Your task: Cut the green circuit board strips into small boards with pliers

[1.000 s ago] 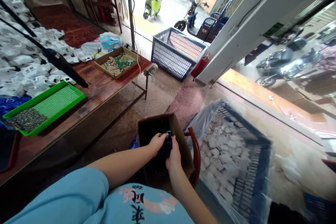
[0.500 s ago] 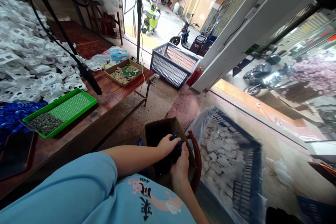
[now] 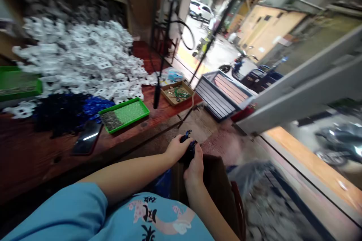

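Close together in front of my body, both hands are closed around small dark blue and black plastic parts (image 3: 189,153). My left hand (image 3: 175,150) grips them from the left, with a shiny blue end sticking out past its fingers. My right hand (image 3: 195,168) wraps the other side, its thumb on top. How many parts there are, and how they fit together, is hidden by my fingers. Below my hands stands an open cardboard box (image 3: 216,173), dark inside.
The wooden table (image 3: 124,141) on the left carries white plastic parts (image 3: 85,56), black and blue pieces (image 3: 63,111), a phone (image 3: 87,137), a green tray (image 3: 141,113) of small metal pieces and a cardboard tray (image 3: 171,101). Plastic crates (image 3: 217,99) stand on the floor.
My view has swung left, so more of the table shows and the crate of white pieces has slid toward the lower right. Both hands keep their hold on the dark parts.
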Demonstrator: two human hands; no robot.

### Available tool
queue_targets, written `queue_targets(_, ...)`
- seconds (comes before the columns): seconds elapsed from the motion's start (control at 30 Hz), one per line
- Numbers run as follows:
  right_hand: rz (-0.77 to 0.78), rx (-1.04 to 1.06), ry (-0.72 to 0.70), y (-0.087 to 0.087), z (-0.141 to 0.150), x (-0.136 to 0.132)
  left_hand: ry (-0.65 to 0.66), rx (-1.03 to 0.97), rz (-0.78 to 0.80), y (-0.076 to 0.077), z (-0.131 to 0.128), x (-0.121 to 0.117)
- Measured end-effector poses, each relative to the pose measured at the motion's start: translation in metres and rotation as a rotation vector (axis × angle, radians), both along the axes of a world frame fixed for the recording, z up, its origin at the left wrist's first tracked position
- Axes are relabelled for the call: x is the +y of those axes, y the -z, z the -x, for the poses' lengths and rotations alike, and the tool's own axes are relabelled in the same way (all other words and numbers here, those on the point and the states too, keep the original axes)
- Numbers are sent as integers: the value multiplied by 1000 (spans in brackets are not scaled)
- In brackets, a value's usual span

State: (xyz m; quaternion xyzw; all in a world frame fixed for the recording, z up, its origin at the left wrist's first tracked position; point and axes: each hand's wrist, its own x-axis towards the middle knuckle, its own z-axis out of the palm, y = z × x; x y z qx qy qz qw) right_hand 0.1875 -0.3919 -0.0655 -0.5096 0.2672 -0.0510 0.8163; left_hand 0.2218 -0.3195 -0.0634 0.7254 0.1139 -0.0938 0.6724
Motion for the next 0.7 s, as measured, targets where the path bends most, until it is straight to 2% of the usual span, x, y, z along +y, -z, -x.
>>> queue_targets(0.1,-77,-7,-204,-3,-33,72,-249,10,-37,-7,-14,78)
queue_targets(0.2,-92,-33,-469,-4,-56,167,-500,24,-79,-13,-17,173)
queue_targets(0.33,-160,-89,-755,2,-66,307,-788,39,-115,-12,-7,305)
queue_targets(0.43,-150,-105,-890,13,-68,399,-987,50,-122,-2,1,389)
queue_targets(0.5,-120,-125,-946,21,-72,449,-1088,41,-119,6,3,433)
queue_targets(0.57,-80,-154,-1009,29,-80,488,-1155,31,-126,14,0,468)
queue_targets(0.7,87,-279,-1115,43,-96,538,-1208,1,-253,29,-8,512)
